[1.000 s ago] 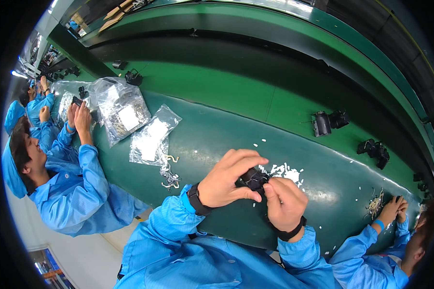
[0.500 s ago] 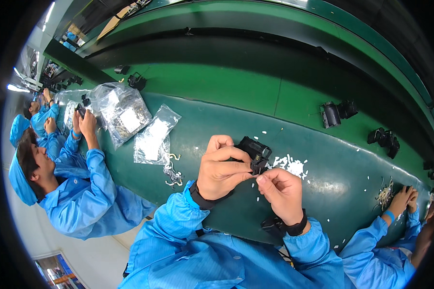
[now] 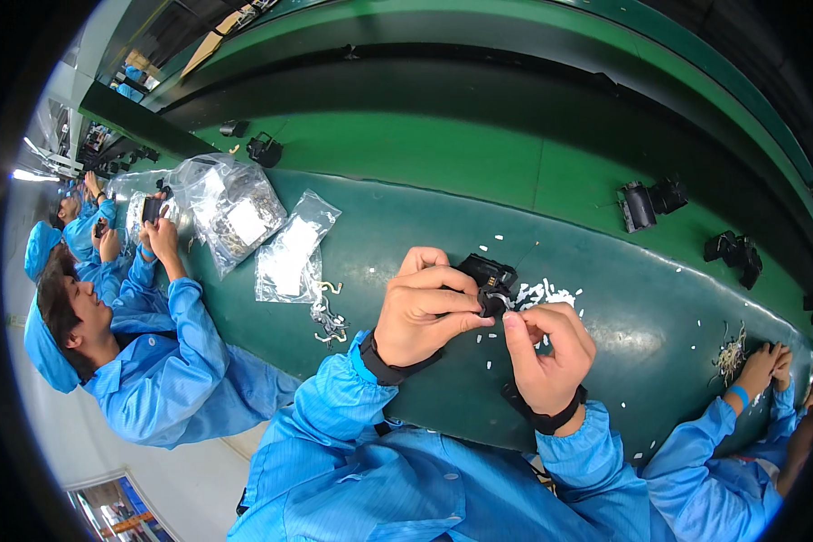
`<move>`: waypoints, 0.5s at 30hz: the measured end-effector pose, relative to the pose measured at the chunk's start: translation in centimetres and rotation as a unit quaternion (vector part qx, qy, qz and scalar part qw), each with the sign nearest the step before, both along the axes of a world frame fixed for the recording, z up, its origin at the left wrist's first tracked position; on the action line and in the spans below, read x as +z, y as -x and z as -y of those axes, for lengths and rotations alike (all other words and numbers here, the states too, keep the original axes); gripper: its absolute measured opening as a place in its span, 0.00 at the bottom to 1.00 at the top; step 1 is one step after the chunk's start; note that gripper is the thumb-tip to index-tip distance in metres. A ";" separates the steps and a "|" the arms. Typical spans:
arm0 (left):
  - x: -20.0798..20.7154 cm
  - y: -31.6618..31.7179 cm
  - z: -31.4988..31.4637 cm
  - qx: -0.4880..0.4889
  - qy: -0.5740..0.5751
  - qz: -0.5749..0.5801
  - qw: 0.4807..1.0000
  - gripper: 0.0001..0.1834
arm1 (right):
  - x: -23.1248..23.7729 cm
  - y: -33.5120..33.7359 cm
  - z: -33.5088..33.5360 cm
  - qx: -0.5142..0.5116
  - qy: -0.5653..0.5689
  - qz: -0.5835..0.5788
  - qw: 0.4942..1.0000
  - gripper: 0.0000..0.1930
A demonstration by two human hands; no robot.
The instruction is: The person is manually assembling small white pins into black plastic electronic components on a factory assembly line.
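Observation:
My left hand (image 3: 425,312) is closed around a black plastic housing (image 3: 490,269) held above the green table. The housing has small gold-coloured contacts on its near side. Against its near right end, thumb and forefinger of my right hand (image 3: 551,352) are pressed together. A pale sliver shows by those fingertips, too small to name. Just beyond the housing lies a loose heap of small white pieces (image 3: 556,296), with a few more scattered around it.
Left on the green table (image 3: 379,226) lie a plastic bag of small parts (image 3: 235,217), a flatter clear bag (image 3: 294,257) and a few short wires (image 3: 328,316). Black housings (image 3: 640,206) stand on the green ledge behind. Co-workers in blue sit on both sides; a wire bundle (image 3: 730,354) lies right.
My right hand has shifted slightly right and its fingers have turned more upright. The housing has tilted a little in my left hand. The view has swung slightly.

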State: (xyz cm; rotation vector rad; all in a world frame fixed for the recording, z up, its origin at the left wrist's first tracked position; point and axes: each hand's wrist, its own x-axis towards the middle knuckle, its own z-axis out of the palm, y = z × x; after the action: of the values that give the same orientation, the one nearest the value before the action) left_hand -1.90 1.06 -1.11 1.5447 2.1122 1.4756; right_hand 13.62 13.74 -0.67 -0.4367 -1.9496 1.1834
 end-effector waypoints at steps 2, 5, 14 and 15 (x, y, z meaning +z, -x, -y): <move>0.1 -0.1 0.1 -0.017 -0.017 0.015 1.000 0.12 | -0.1 0.2 0.1 -0.012 0.041 0.013 0.999 0.05; 0.2 0.1 0.1 -0.042 -0.033 0.013 0.998 0.12 | -1.2 -0.1 -0.2 0.031 0.207 0.041 0.977 0.06; 0.0 0.4 0.3 -0.084 -0.047 0.123 0.988 0.13 | 0.7 0.0 -1.0 0.182 0.489 0.101 0.847 0.09; -0.1 0.3 0.2 -0.084 -0.047 0.122 0.988 0.13 | 1.2 0.1 -0.6 0.134 0.436 0.087 0.886 0.08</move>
State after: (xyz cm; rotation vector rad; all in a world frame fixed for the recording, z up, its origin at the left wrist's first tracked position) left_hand -2.23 0.82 -1.17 1.4443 1.7575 1.6297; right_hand 13.53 14.35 0.53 -0.7576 -1.5417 2.2674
